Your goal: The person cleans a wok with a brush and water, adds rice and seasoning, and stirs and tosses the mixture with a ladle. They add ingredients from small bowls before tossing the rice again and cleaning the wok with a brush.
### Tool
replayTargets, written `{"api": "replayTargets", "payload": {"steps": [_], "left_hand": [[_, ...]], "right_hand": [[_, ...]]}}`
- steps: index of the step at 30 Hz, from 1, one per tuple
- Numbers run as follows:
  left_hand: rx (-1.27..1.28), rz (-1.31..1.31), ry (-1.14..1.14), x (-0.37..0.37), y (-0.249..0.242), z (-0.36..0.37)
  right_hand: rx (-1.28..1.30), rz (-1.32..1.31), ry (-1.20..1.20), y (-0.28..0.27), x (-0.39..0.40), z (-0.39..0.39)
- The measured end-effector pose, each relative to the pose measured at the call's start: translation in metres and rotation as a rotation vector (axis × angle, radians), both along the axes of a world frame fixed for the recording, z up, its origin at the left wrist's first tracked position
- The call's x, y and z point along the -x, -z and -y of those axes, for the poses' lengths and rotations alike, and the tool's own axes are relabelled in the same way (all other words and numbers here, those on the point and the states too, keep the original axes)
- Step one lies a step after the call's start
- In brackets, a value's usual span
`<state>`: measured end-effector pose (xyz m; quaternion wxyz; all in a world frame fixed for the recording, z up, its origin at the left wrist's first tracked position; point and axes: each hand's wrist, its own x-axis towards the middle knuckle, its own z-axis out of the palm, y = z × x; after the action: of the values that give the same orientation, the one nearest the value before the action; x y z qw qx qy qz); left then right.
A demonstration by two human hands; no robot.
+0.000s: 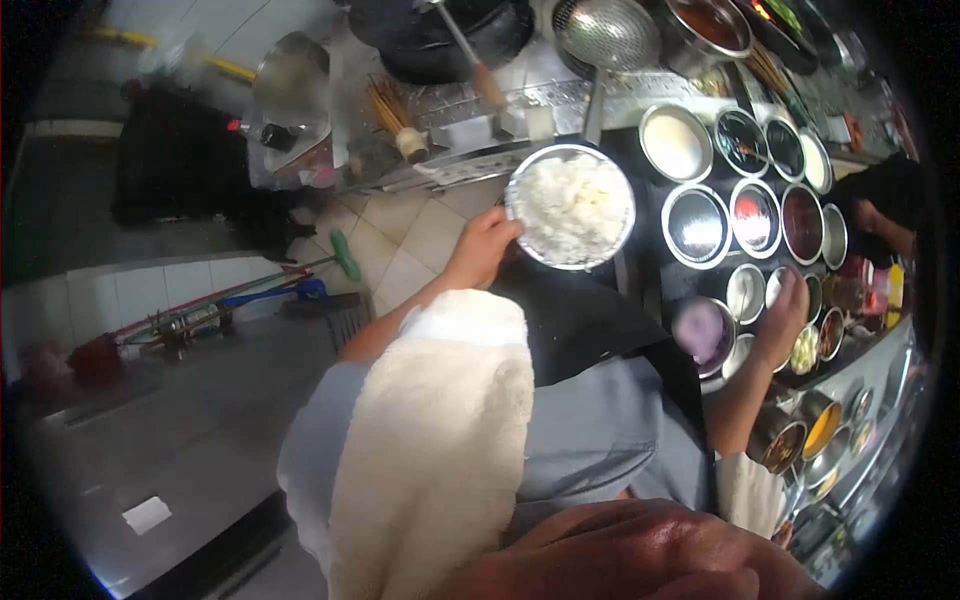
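My left hand (485, 247) is closed on the near-left rim of a round metal bowl (631, 212). White rice (575, 205) with pale yellowish bits fills the bowl, which is held level above the floor and my dark apron. Over on the right, my right hand (788, 315) reaches in among small metal seasoning containers, fingers right at a container of white contents (775, 287). Those fingers are blurred, and I cannot tell whether they pinch anything. Close by that hand sits a pot with purplish contents (703, 332).
Larger tubs hold white (675, 143) and red-brown contents (803, 222). A perforated strainer (607, 35), a wok (440, 40) and a bamboo brush (398, 125) occupy the stove. Another person's arm (885, 228) shows at right. A steel counter (220, 440) stands at left.
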<state>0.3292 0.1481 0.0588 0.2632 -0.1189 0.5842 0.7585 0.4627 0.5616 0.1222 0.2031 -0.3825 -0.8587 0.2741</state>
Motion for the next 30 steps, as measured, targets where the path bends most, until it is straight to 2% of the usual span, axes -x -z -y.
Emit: {"api": "replayTargets", "payload": {"steps": [1,2,3,4,6,7,8,9,10,13,14,15,16,17,19,20,22,23,25,27,29,30], "left_hand": [[-0.009,0.022,-0.068,0.003,0.006,0.024],[-0.015,0.041,-0.132,0.007,0.010,0.048],[-0.018,0.030,-0.137,0.013,0.010,0.069],[-0.011,0.048,-0.206,0.019,0.009,0.088],[0.003,0.063,-0.323,0.028,0.006,0.120],[-0.005,0.050,-0.325,0.036,0.004,0.138],[-0.028,0.021,-0.355,0.040,0.002,0.154],[-0.050,0.000,-0.383,0.042,0.002,0.171],[-0.061,0.005,-0.387,0.042,0.006,0.188],[0.147,-0.134,-0.399,0.044,0.026,0.237],[-0.057,0.018,-0.584,0.047,0.012,0.240],[-0.064,0.030,-0.587,0.046,0.018,0.254],[0.063,-0.117,-0.553,0.042,0.027,0.271],[0.083,-0.145,-0.563,0.046,0.025,0.277],[0.125,-0.200,-0.584,0.053,0.021,0.290],[0.380,-0.335,-0.484,0.055,0.019,0.293],[1.168,-0.669,-0.036,0.060,0.030,0.323],[1.156,-0.670,-0.026,0.065,0.035,0.323],[1.122,-0.692,-0.129,0.081,0.036,0.320],[1.132,-0.721,-0.153,0.099,0.034,0.317],[1.043,-0.765,-0.247,0.123,0.031,0.311],[1.055,-0.761,-0.259,0.135,0.029,0.305]], "right_hand": [[0.087,-0.129,-0.223,0.019,0.035,0.013],[0.193,-0.113,-0.356,0.021,0.078,0.051],[0.411,-0.232,-0.560,0.030,0.121,0.089],[0.298,0.028,-0.573,0.005,0.159,0.146],[0.117,0.068,-0.846,0.012,0.231,0.218],[-0.073,0.054,-0.896,0.034,0.271,0.251],[-0.026,0.226,-0.881,0.021,0.300,0.286],[-0.204,0.308,-1.040,0.048,0.340,0.306],[-0.141,0.338,-0.859,0.061,0.368,0.325],[-0.099,0.359,-0.863,0.097,0.438,0.320],[-0.123,0.337,-0.890,0.098,0.442,0.314],[-0.146,0.319,-0.917,0.096,0.447,0.314],[0.144,0.430,-0.867,0.067,0.446,0.320],[0.381,0.387,-0.833,0.060,0.439,0.320],[0.504,0.366,-0.794,0.051,0.434,0.316],[0.494,0.364,-0.793,0.039,0.428,0.311],[1.159,0.381,-0.741,0.008,0.421,0.305],[1.155,0.381,-0.726,0.012,0.428,0.302],[1.682,0.241,-0.737,0.030,0.454,0.301],[1.702,0.115,-0.576,0.058,0.472,0.319],[1.504,0.048,-0.525,0.050,0.460,0.341],[1.227,0.184,-0.639,0.051,0.456,0.329]]}}
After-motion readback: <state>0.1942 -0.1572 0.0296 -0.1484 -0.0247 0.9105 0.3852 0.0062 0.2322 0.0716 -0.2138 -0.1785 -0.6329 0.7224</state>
